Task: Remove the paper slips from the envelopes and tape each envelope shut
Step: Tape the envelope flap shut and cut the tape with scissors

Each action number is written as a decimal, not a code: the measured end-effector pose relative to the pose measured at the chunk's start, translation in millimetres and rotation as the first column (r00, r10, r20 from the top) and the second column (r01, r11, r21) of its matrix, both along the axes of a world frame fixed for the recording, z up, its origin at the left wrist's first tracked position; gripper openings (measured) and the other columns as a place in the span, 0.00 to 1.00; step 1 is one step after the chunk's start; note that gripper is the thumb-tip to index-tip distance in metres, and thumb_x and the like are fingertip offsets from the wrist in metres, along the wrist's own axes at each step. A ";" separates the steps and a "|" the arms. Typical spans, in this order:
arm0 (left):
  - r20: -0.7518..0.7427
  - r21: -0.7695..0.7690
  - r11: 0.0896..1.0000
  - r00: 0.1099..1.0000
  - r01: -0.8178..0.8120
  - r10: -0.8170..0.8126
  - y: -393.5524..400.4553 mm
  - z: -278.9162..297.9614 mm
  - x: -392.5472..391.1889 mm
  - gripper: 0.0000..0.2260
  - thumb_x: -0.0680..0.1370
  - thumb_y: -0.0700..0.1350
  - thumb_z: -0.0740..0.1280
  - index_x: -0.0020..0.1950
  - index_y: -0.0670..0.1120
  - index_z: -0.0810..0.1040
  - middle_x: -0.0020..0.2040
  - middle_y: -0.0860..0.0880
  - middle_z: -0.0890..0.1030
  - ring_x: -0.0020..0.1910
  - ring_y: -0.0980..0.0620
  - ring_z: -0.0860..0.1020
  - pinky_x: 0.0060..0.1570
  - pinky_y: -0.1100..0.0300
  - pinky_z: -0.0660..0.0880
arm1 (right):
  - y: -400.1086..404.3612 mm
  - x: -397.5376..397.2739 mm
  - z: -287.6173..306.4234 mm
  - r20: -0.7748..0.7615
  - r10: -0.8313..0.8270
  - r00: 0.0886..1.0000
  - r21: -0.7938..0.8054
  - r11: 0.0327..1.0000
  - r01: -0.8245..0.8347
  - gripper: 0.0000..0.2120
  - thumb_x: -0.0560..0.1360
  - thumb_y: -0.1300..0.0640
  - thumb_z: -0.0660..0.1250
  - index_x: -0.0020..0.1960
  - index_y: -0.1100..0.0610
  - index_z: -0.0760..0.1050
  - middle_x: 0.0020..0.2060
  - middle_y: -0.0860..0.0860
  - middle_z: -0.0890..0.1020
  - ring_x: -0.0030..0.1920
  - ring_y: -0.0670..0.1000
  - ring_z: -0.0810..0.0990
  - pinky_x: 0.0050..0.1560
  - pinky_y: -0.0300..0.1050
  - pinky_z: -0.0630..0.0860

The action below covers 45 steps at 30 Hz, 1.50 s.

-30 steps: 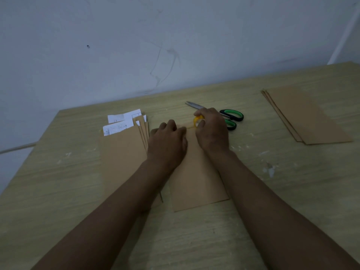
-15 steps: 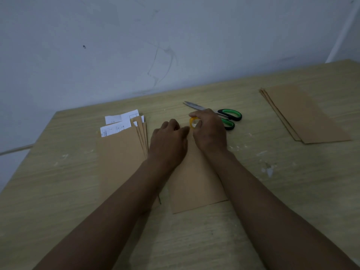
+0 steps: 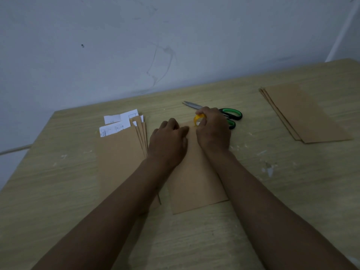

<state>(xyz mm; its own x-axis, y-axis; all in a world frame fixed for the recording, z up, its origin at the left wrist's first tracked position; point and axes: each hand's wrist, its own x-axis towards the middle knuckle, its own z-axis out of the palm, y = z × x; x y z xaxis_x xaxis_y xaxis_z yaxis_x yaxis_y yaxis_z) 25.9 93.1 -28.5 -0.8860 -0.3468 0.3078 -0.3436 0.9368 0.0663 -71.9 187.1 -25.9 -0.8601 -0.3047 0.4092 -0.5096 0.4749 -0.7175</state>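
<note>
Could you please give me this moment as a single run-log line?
left hand: presses envelope top | right hand: grips yellow tape roll at flap edge | scissors: idle behind | phase: taping

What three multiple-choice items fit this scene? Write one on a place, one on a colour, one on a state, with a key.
1. Where are the scissors?
A. beyond the right hand
B. on the right-hand envelope stack
C. under the paper slips

2. What colour is the tape roll?
A. blue
B. yellow
C. white

3. What is the left hand doing?
A. lifting the scissors
B. hanging idle
C. resting on the middle envelope

Key: A, the handles show past the right hand; B, its rim is yellow; C, it lies on the envelope's top end.
</note>
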 end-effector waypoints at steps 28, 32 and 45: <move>-0.099 0.036 0.998 0.994 -0.051 0.055 21.4 -11.4 -17.5 0.19 0.79 0.54 0.56 0.57 0.48 0.83 0.56 0.45 0.75 0.56 0.44 0.72 0.50 0.49 0.71 | 3.4 -8.7 0.1 0.072 0.013 0.997 -0.042 0.999 -0.010 0.24 0.70 0.67 0.61 0.64 0.54 0.77 0.59 0.53 0.79 0.62 0.55 0.75 0.58 0.46 0.71; -0.047 0.007 1.000 0.999 -0.005 0.006 19.1 -8.9 -21.2 0.16 0.81 0.51 0.57 0.57 0.45 0.81 0.55 0.45 0.77 0.53 0.44 0.74 0.48 0.49 0.72 | 3.5 -9.9 -1.5 0.124 0.008 0.992 -0.025 1.000 -0.005 0.21 0.72 0.65 0.61 0.63 0.53 0.77 0.58 0.55 0.80 0.59 0.57 0.77 0.55 0.48 0.73; -0.036 -0.023 1.000 0.999 0.005 -0.006 15.7 -8.2 -20.4 0.23 0.78 0.56 0.51 0.63 0.51 0.80 0.55 0.48 0.76 0.55 0.46 0.74 0.47 0.50 0.73 | 2.9 -11.4 -3.6 0.055 -0.010 0.998 -0.209 0.978 0.022 0.16 0.71 0.66 0.59 0.51 0.53 0.80 0.51 0.51 0.79 0.56 0.55 0.75 0.51 0.46 0.71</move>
<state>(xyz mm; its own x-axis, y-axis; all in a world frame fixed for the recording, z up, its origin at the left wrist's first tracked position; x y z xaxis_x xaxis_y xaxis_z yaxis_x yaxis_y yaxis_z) 5.4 108.8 -36.7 -0.8760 -0.3343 0.3476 -0.3362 0.9401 0.0569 -83.3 190.0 -29.5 -0.8866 -0.2030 0.4156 -0.4611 0.3187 -0.8281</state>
